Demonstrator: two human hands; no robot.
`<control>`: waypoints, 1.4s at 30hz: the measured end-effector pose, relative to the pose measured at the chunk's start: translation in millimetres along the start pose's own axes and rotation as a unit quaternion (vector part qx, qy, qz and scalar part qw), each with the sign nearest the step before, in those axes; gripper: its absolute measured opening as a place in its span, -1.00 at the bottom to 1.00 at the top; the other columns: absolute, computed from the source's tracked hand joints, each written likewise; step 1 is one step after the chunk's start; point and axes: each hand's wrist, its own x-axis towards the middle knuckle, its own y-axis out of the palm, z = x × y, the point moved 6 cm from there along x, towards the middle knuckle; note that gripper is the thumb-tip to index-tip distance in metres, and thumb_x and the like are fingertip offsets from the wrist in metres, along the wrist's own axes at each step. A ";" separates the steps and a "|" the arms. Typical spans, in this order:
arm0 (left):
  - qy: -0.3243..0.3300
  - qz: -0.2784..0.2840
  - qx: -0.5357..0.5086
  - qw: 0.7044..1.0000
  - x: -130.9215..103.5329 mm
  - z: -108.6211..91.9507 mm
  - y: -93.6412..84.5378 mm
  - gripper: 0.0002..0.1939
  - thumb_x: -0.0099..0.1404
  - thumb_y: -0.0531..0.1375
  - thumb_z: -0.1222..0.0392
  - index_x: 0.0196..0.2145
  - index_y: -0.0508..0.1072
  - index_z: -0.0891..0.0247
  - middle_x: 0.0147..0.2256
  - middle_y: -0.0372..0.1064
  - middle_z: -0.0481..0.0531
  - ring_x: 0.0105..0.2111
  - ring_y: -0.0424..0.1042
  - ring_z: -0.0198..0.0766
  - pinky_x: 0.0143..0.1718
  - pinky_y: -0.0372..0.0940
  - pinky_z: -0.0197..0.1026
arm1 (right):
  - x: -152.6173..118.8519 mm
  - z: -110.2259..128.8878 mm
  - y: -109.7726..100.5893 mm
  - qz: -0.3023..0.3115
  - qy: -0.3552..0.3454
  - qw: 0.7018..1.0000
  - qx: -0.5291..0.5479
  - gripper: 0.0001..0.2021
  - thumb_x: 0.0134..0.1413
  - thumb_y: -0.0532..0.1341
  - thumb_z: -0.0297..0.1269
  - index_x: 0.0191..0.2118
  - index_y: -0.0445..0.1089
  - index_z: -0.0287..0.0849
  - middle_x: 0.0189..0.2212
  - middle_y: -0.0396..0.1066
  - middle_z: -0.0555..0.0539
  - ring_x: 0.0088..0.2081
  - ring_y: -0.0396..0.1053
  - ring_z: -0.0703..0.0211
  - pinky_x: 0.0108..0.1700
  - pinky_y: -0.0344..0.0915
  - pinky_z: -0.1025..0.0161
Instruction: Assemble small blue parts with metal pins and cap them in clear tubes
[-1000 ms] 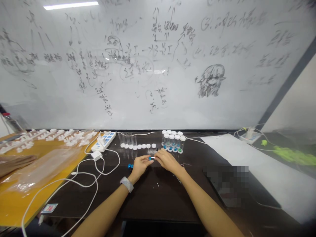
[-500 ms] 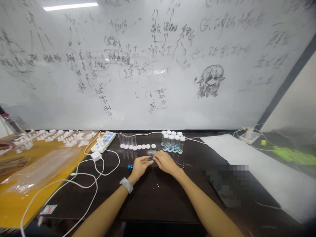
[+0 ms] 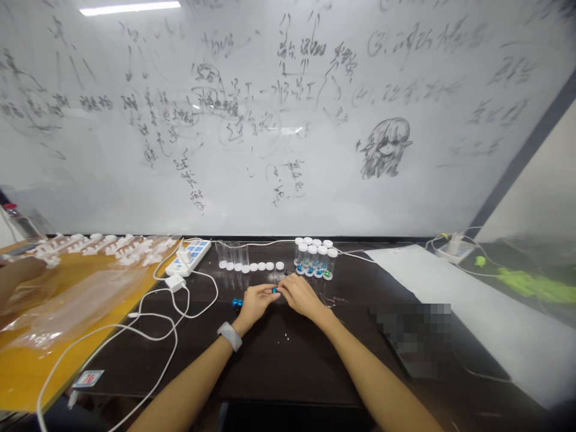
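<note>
Small blue piece between both hands, over the dark tabletop. Left hand pinches it; right hand has its fingertips bunched close by, grip hidden, cannot tell. Probably past halfway: capped tubes hold blue and green bits. Seemingly left: clear tubes with no contents visible, white lids without tubes, spare blue pieces. Piece's detail unreadable (fingers cover most of it); thin wires near right wrist blurred.
</note>
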 end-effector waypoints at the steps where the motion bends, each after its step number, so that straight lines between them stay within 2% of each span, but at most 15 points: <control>1: 0.001 -0.002 0.004 1.000 -0.1 -0.1 -0.3 -0.63 0.03 0.43 0.08 -0.22 0.63 0.33 -0.32 0.61 0.18 -0.31 0.59 -0.05 -0.21 0.46 -0.12 | -0.1 0.9 -0.3 0.003 -0.004 1.000 0.001 -0.81 0.35 0.07 -0.32 -0.21 0.43 -0.17 -0.28 0.46 -0.14 -0.18 0.32 0.05 -0.09 0.22 0.15; 5: 0.005 -0.003 0.012 1.000 -0.8 -0.8 -0.8 -0.64 0.05 0.41 0.07 -0.21 0.62 0.32 -0.32 0.61 0.17 -0.31 0.59 -0.05 -0.22 0.46 -0.11 | -1.0 2.0 -2.0 0.009 -0.021 1.000 0.013 -0.84 0.30 0.11 -0.38 -0.15 0.44 -0.16 -0.27 0.45 -0.12 -0.17 0.32 0.06 -0.06 0.24 0.15; 10: -0.005 -0.002 -0.001 1.000 -1.1 0.2 -0.3 -0.61 0.04 0.42 0.08 -0.19 0.62 0.34 -0.32 0.61 0.18 -0.31 0.59 -0.05 -0.22 0.46 -0.12 | -1.0 -4.8 -1.0 -0.002 0.012 0.999 0.032 -0.86 0.31 0.12 -0.38 -0.18 0.44 -0.14 -0.27 0.48 -0.09 -0.19 0.34 0.09 -0.11 0.25 0.19; 15: -0.006 0.006 -0.011 1.000 -0.5 0.8 1.1 -0.62 0.03 0.42 0.08 -0.21 0.62 0.35 -0.34 0.61 0.16 -0.34 0.58 -0.09 -0.25 0.45 -0.16 | -0.2 -0.8 -1.1 -0.005 0.001 1.000 -0.005 -0.82 0.34 0.09 -0.32 -0.24 0.43 -0.17 -0.30 0.47 -0.12 -0.19 0.32 0.06 -0.07 0.21 0.16; 20: -0.008 -0.004 -0.006 1.000 0.8 2.3 -0.2 -0.63 0.02 0.42 0.12 -0.22 0.62 0.36 -0.35 0.61 0.16 -0.34 0.58 -0.09 -0.25 0.45 -0.17 | 0.0 2.7 -0.4 0.010 -0.002 1.000 -0.028 -0.80 0.36 0.05 -0.34 -0.24 0.41 -0.18 -0.29 0.45 -0.12 -0.16 0.31 0.06 -0.07 0.19 0.15; 27: -0.003 0.001 -0.004 1.000 1.1 3.7 -0.7 -0.63 0.03 0.42 0.11 -0.21 0.62 0.34 -0.33 0.61 0.17 -0.32 0.58 -0.07 -0.23 0.45 -0.15 | -1.5 0.7 -2.3 0.019 -0.009 1.000 0.016 -0.82 0.31 0.08 -0.41 -0.14 0.43 -0.15 -0.25 0.42 -0.11 -0.15 0.34 0.10 -0.08 0.23 0.22; 33: -0.003 -0.001 0.000 1.000 1.1 4.3 -0.5 -0.63 0.02 0.43 0.11 -0.22 0.62 0.35 -0.33 0.61 0.17 -0.33 0.58 -0.08 -0.24 0.45 -0.16 | -0.6 -1.5 -2.5 -0.003 0.012 1.000 0.007 -0.86 0.31 0.11 -0.34 -0.23 0.42 -0.16 -0.30 0.46 -0.10 -0.20 0.32 0.09 -0.06 0.20 0.18; 42: -0.005 -0.005 -0.013 1.000 0.8 4.0 -0.5 -0.64 0.00 0.43 0.13 -0.24 0.61 0.35 -0.33 0.60 0.18 -0.31 0.58 -0.05 -0.22 0.46 -0.12 | -1.0 5.0 -2.0 0.023 -0.010 0.999 -0.020 -0.81 0.35 0.04 -0.36 -0.23 0.40 -0.18 -0.29 0.42 -0.12 -0.18 0.30 0.09 -0.10 0.20 0.19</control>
